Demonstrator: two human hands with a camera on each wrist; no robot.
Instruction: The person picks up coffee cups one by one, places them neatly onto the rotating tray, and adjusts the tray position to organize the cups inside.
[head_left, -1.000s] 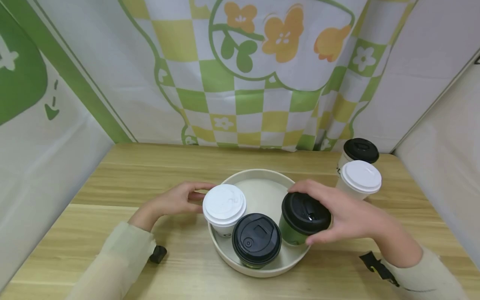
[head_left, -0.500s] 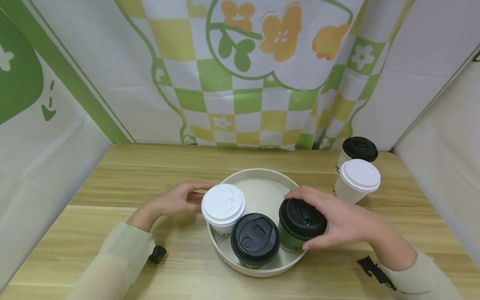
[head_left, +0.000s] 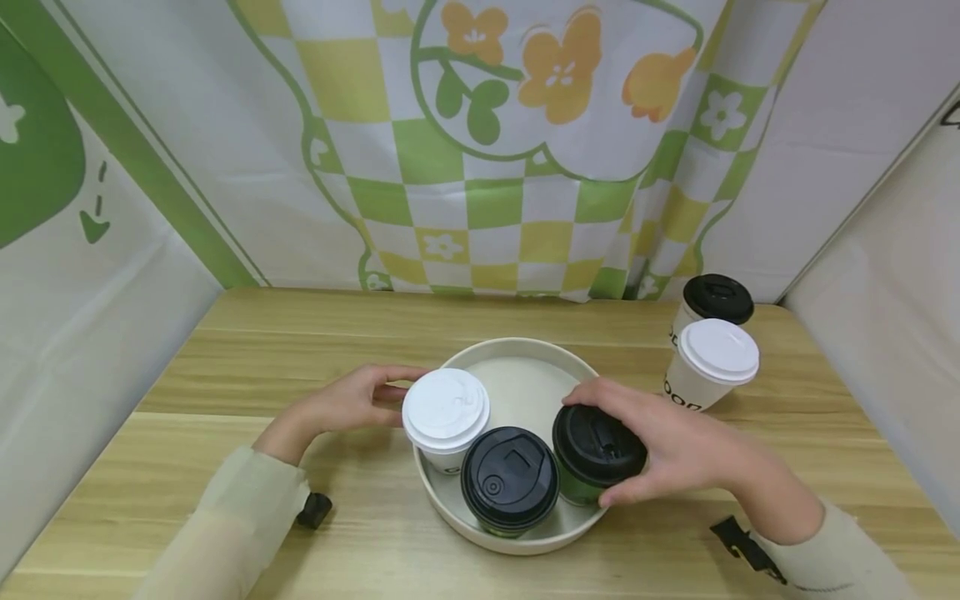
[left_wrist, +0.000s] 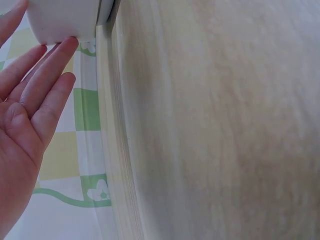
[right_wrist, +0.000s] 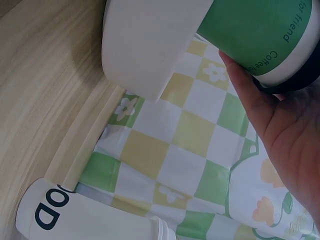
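A round cream tray (head_left: 525, 343) holds three lidded paper cups. The white-lidded cup (head_left: 446, 410) stands at its left, and a black-lidded cup (head_left: 510, 482) at the front. My right hand (head_left: 675, 437) grips another cup, green with a black lid (head_left: 598, 446), at the tray's right side; its green wall (right_wrist: 265, 35) shows lettering in the right wrist view. At the tray's left edge is my left hand (head_left: 360, 400), beside the white-lidded cup. The left wrist view shows that hand's fingers (left_wrist: 50, 75) mostly straight, fingertips at a pale wall.
Behind my right hand, a white cup with a white lid (head_left: 716, 360) and another with a black lid (head_left: 716, 302) stand on the wooden table (head_left: 315, 333). A checked, flowered cloth (head_left: 510, 200) hangs along the back edge.
My right hand has moved the green cup left and slightly toward me, closer to the front black-lidded cup. The left hand stays nearly still. More of the back white cup shows.
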